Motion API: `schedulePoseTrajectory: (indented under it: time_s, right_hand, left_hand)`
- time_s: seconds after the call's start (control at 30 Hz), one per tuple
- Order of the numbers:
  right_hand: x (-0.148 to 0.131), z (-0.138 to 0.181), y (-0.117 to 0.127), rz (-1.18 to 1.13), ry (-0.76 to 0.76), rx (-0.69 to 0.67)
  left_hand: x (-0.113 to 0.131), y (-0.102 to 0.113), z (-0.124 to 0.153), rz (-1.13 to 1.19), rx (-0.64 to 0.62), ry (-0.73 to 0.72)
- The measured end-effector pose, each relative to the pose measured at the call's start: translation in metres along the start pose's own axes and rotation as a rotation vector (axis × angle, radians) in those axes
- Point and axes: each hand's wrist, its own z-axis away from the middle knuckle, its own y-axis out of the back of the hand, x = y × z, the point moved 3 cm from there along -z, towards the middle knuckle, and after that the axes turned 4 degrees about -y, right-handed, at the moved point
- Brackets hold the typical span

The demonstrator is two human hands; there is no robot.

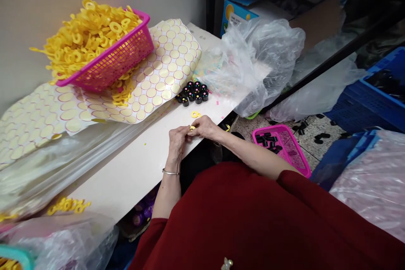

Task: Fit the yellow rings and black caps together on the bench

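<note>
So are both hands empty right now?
No: the left hand and right hand hold a small yellow piece between them, near the edge of the table.

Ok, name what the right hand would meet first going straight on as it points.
Probably the left hand, just ahead of the right hand, with a small yellow piece at their fingertips; whether the hands touch is unclear.
</note>
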Motion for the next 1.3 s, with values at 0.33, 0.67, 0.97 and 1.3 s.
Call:
schedulePoseTrajectory:
  time_s: [0.33,0.67,0.97,1.3]
  right_hand:
    - [-0.023,-0.005,0.008,0.237,-0.165,-0.173]
    - [-0.008,-0.012,-0.001,0.053,-0.144,-0.216]
    - [-0.001,0.011,0.006,0.103,0.27,-0.037]
    - [0.02,0.054,0.033,-0.314,0.189,0.107]
  left_hand:
    - [0.006,-0.005,0.001,-0.107,0.002,-0.025]
    - [0.003,-0.005,-0.006,-0.077,0.021,-0.029]
    - [-0.001,-0.005,0.004,0.063,-0.074,-0.061]
    - [0.011,-0.036,0.03,-0.216,-0.246,-0.416]
